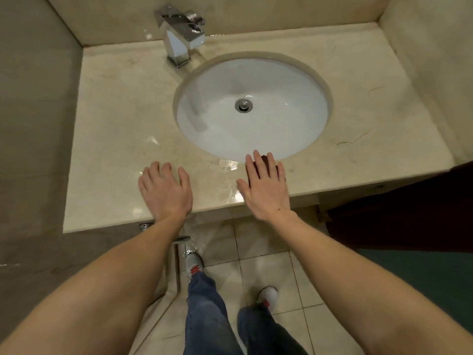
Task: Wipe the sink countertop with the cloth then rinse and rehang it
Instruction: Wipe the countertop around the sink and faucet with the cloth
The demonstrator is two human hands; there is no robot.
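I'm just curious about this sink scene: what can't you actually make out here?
- Cloth: head view, mostly hidden under the flat right hand; only a dark edge shows.
- Rail below the countertop: partly hidden by the left arm.
- Tap: too blurred to show its handle position.
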